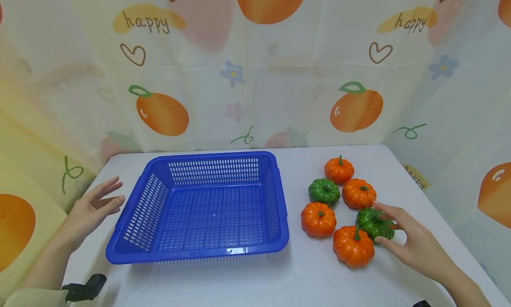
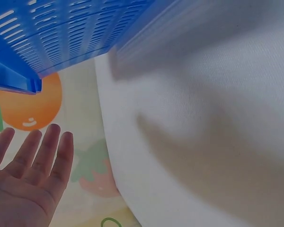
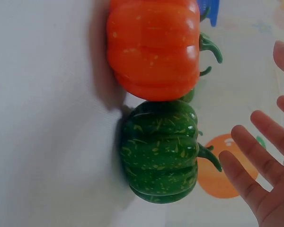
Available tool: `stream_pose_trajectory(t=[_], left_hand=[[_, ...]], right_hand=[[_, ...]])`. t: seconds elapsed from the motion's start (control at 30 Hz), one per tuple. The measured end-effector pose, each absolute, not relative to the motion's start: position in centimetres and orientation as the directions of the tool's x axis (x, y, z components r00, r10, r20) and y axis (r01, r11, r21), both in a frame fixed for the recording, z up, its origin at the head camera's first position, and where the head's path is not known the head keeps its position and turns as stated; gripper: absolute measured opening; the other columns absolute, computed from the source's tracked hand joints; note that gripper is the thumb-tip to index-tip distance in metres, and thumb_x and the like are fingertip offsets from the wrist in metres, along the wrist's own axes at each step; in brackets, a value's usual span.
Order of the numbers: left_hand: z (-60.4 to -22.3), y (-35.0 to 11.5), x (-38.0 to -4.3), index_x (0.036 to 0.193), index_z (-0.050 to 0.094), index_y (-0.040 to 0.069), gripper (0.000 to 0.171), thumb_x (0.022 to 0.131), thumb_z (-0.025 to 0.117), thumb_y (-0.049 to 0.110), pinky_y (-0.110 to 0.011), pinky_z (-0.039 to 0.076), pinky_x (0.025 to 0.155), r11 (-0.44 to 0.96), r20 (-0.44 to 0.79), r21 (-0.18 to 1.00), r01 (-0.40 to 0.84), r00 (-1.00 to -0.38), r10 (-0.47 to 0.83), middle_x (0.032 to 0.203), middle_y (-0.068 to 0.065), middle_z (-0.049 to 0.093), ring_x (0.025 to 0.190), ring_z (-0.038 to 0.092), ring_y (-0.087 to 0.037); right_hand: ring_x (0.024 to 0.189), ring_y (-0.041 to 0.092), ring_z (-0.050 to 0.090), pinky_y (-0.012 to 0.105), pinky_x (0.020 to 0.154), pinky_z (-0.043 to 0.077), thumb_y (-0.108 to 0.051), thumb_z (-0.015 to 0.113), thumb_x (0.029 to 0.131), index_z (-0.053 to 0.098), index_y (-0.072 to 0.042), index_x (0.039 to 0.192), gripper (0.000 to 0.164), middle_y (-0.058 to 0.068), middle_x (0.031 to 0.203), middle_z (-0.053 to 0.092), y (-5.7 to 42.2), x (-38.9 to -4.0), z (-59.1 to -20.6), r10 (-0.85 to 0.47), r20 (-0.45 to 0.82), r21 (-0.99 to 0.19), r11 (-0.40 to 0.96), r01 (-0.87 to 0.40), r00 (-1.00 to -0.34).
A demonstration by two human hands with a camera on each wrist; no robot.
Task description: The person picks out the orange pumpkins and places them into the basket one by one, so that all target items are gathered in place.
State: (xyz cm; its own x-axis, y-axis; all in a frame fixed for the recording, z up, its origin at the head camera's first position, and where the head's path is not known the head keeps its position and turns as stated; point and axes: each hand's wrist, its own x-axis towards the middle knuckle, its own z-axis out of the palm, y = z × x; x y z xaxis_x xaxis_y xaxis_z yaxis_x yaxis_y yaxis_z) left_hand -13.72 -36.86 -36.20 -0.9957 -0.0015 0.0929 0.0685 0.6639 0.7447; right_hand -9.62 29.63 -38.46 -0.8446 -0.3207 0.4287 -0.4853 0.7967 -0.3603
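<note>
Right hand (image 1: pixel 417 245), one: fingers spread, gripping nothing, thumb and fingertips about a glossy green pumpkin (image 1: pixel 373 223) on the right side of the tabletop (image 1: pixel 239 289); from here I cannot tell whether any fingertip touches it. Left hand (image 1: pixel 89 209), one: palm bare, fingers extended and apart, in the air just beside the left rim of the blue basket (image 1: pixel 195 255). Black wrist strap (image 1: pixel 85 289), one, below the left hand, by a pale sleeve (image 1: pixel 37 298). Basket: rectangular, slotted walls, upright, nothing in it. Beside the green pumpkin, toward me: front orange pumpkin (image 1: pixel 353 249), green stem. Behind it: speckled orange pumpkin (image 1: pixel 359 194). Farthest back: rear orange pumpkin (image 1: pixel 339 171), stem upright. Nearer the basket: second green pumpkin (image 1: pixel 324 191), with another orange pumpkin (image 1: pixel 318 219) in front. Beyond the tabletop: pale cloth backdrop (image 1: pixel 279 98), printed with oranges, hearts, flowers and "happy".
</note>
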Motion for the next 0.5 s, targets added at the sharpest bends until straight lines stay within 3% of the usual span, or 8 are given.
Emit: stream_pose_trajectory(t=[0.17, 0.3, 0.5], left_hand=[[-36.4, -36.9, -13.7, 0.147, 0.024, 0.017, 0.062, 0.094, 0.054, 0.024, -0.009, 0.047, 0.071, 0.623, 0.087, 0.777, 0.09, -0.996, 0.035, 0.136, -0.005, 0.046, 0.088, 0.055, 0.015], [-36.5, -36.9, -13.6, 0.146, 0.026, 0.016, 0.061, 0.093, 0.054, 0.025, -0.011, 0.048, 0.071, 0.612, 0.067, 0.787, 0.08, -0.997, 0.045, 0.124, 0.015, 0.048, 0.088, 0.058, 0.011], [-36.6, -37.0, -13.5, 0.145, 0.029, 0.012, 0.062, 0.092, 0.057, 0.029, -0.014, 0.05, 0.07, 0.641, 0.035, 0.766, 0.045, -0.999, 0.028, 0.112, 0.023, 0.048, 0.087, 0.057, 0.011]], right_hand=[[0.095, -0.006, 0.05, 0.005, 0.073, 0.043, 0.0, 0.084, 0.058, 0.043, -0.015, 0.137, 0.09, 0.006, 0.117, 0.055, 29.7, -8.9, -39.1, -0.3, 0.431, -0.413, 0.773, -0.482, -0.851], [0.095, -0.008, 0.05, 0.006, 0.071, 0.044, 0.004, 0.082, 0.058, 0.043, -0.012, 0.136, 0.089, 0.003, 0.117, 0.054, 29.6, -8.2, -39.6, -0.287, 0.433, -0.441, 0.76, -0.478, -0.855], [0.093, -0.006, 0.051, 0.009, 0.069, 0.046, 0.006, 0.082, 0.057, 0.044, -0.009, 0.135, 0.088, 0.003, 0.118, 0.054, 29.3, -7.6, -40.3, -0.28, 0.424, -0.457, 0.755, -0.47, -0.861]])
